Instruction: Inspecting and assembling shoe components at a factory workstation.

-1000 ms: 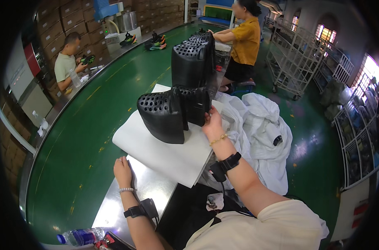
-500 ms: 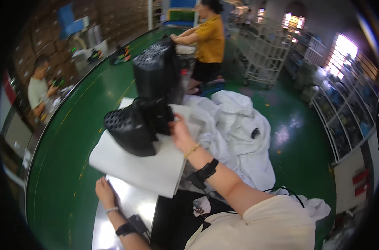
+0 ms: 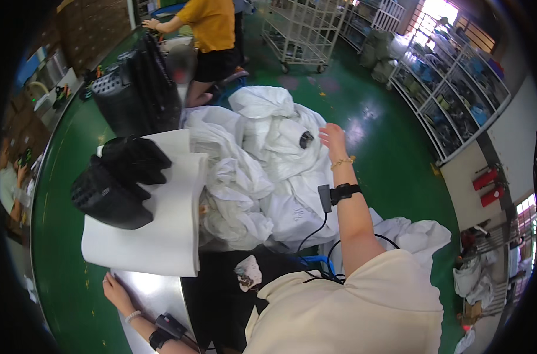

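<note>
The right hand [image 3: 332,135] reaches open-fingered onto the heap of white cloth bags [image 3: 262,171], soft, light, best pinched by a fold, while the left hand [image 3: 116,290] rests flat, empty, at the steel counter's [image 3: 156,295] near edge, beside the white foam sheets [image 3: 162,236].

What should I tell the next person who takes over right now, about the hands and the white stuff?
Right hand: open, nothing in its grip, reaching over the heap of crumpled white fabric bags, at or just above the heap's top.
Left hand: empty, resting flat on the shiny metal table just below the white padded board.
Black perforated boot: lying on its side on that board, untouched.
Done: boot laid on the board.
Left, probably: pick a white bag from the heap; none is in hand yet.
</note>
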A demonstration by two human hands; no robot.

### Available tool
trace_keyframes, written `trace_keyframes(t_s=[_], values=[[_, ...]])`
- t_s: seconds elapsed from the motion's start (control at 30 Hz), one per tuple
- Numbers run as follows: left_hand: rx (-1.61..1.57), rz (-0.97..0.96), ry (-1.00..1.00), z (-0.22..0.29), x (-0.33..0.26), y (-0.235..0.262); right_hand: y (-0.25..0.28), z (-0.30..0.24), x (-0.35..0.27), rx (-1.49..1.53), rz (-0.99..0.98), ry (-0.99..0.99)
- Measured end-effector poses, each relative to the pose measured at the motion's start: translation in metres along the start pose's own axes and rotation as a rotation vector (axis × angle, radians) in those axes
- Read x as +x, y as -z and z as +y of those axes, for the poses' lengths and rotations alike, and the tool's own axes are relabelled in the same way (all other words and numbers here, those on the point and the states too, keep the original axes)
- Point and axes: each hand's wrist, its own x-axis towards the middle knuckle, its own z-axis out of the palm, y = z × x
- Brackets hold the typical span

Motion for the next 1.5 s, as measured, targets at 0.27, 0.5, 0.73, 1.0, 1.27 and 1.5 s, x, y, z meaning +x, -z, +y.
trace_keyframes(t_s=[0.27,0.5,0.73,1.0,1.27,1.5], values=[[0.015,-0.102,0.098,0.001,0.007,0.005,0.077,0.053,0.041,-0.034,0.132,-0.178],[-0.049,-0.122,0.166,0.003,0.011,0.005,0.019,0.143,0.066,-0.168,-0.135,-0.369],[0.052,-0.1,0.179,0.011,0.007,0.005,-0.02,0.198,0.037,-0.174,-0.112,-0.534],[-0.054,-0.119,0.131,-0.002,0.006,0.009,0.001,0.202,0.018,0.211,-0.035,-0.561],[-0.049,-0.045,0.141,0.015,0.002,0.012,0.003,0.172,0.06,0.432,0.001,-0.427],[-0.007,-0.02,0.167,0.027,-0.003,0.011,-0.027,0.145,0.109,0.204,0.021,-0.313]])
